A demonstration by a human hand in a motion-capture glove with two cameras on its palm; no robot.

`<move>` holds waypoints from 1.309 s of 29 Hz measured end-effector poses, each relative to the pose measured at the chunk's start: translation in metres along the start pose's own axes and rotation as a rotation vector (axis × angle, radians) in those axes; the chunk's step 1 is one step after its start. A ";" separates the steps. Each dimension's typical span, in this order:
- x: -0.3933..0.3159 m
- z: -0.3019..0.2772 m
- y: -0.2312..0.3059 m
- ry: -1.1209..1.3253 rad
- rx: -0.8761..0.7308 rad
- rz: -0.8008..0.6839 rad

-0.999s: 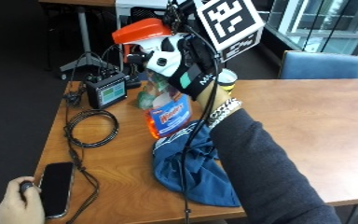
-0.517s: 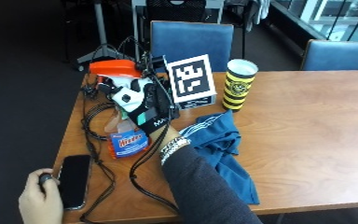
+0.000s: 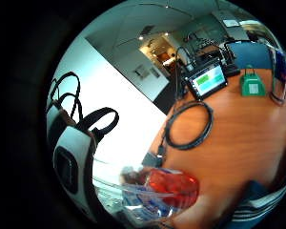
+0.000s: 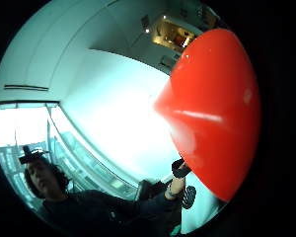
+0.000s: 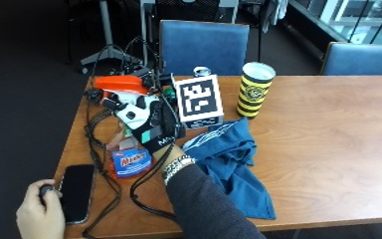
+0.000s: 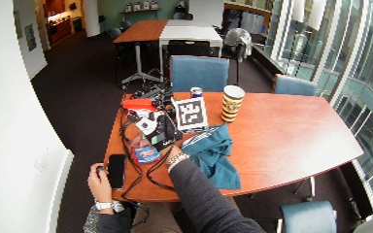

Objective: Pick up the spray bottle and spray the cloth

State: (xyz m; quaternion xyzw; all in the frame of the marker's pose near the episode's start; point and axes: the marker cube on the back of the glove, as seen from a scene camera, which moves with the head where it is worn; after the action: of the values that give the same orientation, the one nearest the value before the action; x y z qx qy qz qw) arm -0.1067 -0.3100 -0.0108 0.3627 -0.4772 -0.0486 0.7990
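Outside view: the gloved right hand [image 5: 148,127] was wrapped around the neck of the spray bottle [image 5: 126,149], held upright near the table's left end. The bottle's orange trigger head [image 5: 117,83] stood above the hand; its clear body carried a blue label and some reddish-orange liquid in the lower part. Whether its base touched the wooden table [image 5: 323,129] could not be told. The blue cloth [image 5: 234,162] lay crumpled on the table just beside the hand, on its right. A yellow-and-black striped cup [image 5: 254,89] stood upright beyond the cloth; its contents were not visible. A black phone [image 5: 77,191] lay flat by the near edge, with the bare left hand [image 5: 40,216] next to it. Black cables [image 5: 101,144] ran along the table's left side.

Wide outside view: the same arrangement showed, with the bottle [image 6: 146,151] in the hand [image 6: 159,135] and the cloth [image 6: 215,153] alongside.

Little finger side palm view: the bottle's clear body with red liquid [image 3: 169,188] lay close to the palm. A coiled cable [image 3: 188,126], a small screen [image 3: 209,80] and a green object [image 3: 251,85] sat on the table.

Thumb side palm view: the orange head [image 4: 217,111] filled much of the view.
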 end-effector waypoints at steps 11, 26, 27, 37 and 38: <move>-0.016 0.000 -0.014 0.005 0.000 -0.091; -0.013 -0.004 -0.010 0.027 -0.003 -0.072; -0.013 -0.002 -0.011 0.022 -0.016 -0.067; 0.001 0.014 0.001 0.031 -0.160 0.058; 0.004 0.014 0.004 0.032 -0.176 0.071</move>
State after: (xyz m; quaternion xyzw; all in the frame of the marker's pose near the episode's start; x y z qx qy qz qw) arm -0.1164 -0.3160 -0.0011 0.2750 -0.4709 -0.0563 0.8363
